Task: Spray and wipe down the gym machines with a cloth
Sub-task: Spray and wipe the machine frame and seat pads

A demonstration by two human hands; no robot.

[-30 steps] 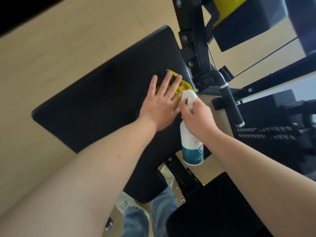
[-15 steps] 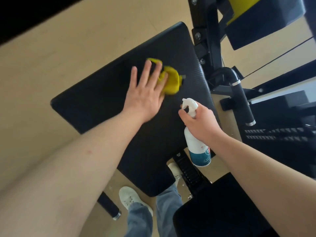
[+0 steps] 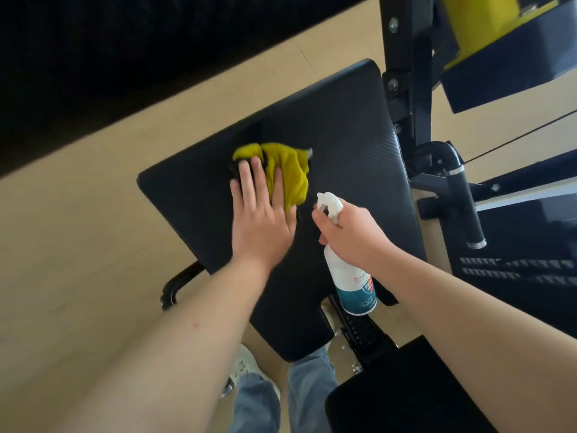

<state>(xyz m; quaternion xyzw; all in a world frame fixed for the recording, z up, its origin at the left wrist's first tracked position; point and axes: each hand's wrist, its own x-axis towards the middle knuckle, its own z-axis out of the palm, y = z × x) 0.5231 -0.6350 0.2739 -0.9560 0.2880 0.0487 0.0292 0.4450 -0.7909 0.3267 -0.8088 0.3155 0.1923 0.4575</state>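
A black padded bench pad (image 3: 343, 126) of a gym machine fills the middle of the view. My left hand (image 3: 262, 220) lies flat with straight fingers on a crumpled yellow cloth (image 3: 290, 170), pressing it onto the pad's left half. My right hand (image 3: 349, 235) grips the neck of a white spray bottle (image 3: 352, 285) with a teal label. The bottle hangs over the pad's near right edge, its nozzle pointing left toward the cloth.
The machine's black steel frame (image 3: 402, 57) rises at the upper right with a yellow-and-black part (image 3: 480, 35) and a padded handle (image 3: 468, 207). A second black pad (image 3: 406, 392) sits at the bottom right. My legs and a white shoe (image 3: 246, 370) stand on the light wood floor below.
My left hand has slid the yellow cloth leftward across the pad, away from the frame. My right hand with the bottle has stayed near the pad's right edge.
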